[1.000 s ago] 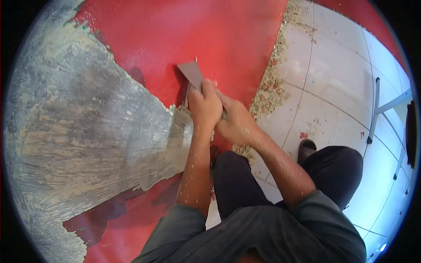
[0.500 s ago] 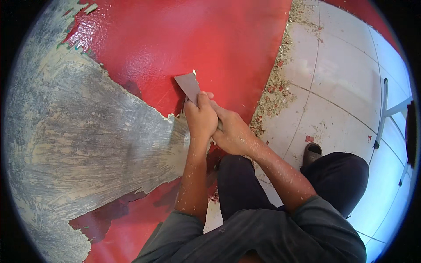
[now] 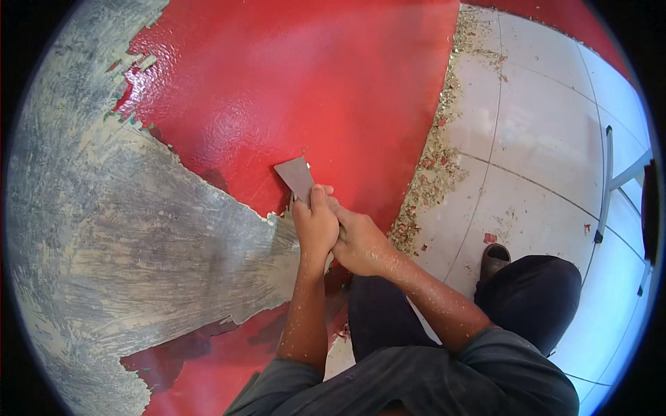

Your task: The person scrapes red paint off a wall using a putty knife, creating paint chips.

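A scraper [image 3: 296, 177] with a flat grey blade lies against the glossy red wall paint [image 3: 326, 76], its blade pointing up and a little left. Both of my hands are closed round its handle, which they mostly hide. My left hand [image 3: 316, 225] grips close under the blade, with the thumb along it. Pressed against it from the right, my right hand [image 3: 362, 243] wraps the lower part of the handle. Left of the hands spreads a bared patch of grey and cream wall [image 3: 152, 236] with ragged paint edges. Pale flecks cling to both forearms.
Paint chips and crumbs [image 3: 423, 191] lie in a strip along the wall's foot on the white tiled floor [image 3: 534, 125]. A metal-legged stand [image 3: 610, 184] is at the far right. My sandalled foot [image 3: 494, 256] rests on the tiles.
The scraper and both hands sit lower in the picture, still gripped the same way. The wall and floor also appear shifted slightly downward.
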A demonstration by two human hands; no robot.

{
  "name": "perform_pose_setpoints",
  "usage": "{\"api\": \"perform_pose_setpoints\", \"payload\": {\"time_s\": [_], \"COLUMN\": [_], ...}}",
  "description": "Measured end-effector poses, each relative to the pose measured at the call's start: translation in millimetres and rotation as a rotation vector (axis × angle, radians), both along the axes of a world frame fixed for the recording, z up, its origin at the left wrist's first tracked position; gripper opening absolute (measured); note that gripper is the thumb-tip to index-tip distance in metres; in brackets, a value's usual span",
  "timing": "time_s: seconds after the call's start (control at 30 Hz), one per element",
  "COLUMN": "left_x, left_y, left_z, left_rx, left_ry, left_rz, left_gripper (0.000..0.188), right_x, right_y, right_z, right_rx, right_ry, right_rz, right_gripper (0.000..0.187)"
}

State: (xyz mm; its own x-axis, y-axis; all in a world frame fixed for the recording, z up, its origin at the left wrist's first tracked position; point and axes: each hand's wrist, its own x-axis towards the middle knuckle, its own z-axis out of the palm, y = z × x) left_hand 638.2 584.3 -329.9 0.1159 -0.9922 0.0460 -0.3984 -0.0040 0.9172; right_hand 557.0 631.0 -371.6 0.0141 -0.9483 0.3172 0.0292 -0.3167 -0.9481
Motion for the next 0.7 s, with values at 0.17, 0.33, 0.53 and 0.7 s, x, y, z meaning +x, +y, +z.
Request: {"api": "perform_pose_setpoints", "payload": {"time_s": [0.17,0.33,0.53,0.7], "left_x": [-12,-18,-19,-29], "left_y": [-14,-21,-19,-29], "left_z": [14,5,17,26], "left_rx": [-0.103,-0.124,-0.018,-0.084], "left_ry": [-0.113,-0.046,-0.041,-0.176], "left_rz": [0.018,0.016,-0.030,-0.026], "left_gripper": [0.026,0.027,0.029,0.032], "right_x": [-26,-25,-12,-23], "right_y": [-13,-26,-15,-23], "right_z": [28,13,7,18], "right_rx": [0.057,-0.086,-0.052,-0.038], "right_ry": [-0.105,-0.036,-0.101,-0.126], "right_rz": [0.181,0.077,-0.021,0.068], "right_gripper": [0.051,0.049,0.054,0.051]}}
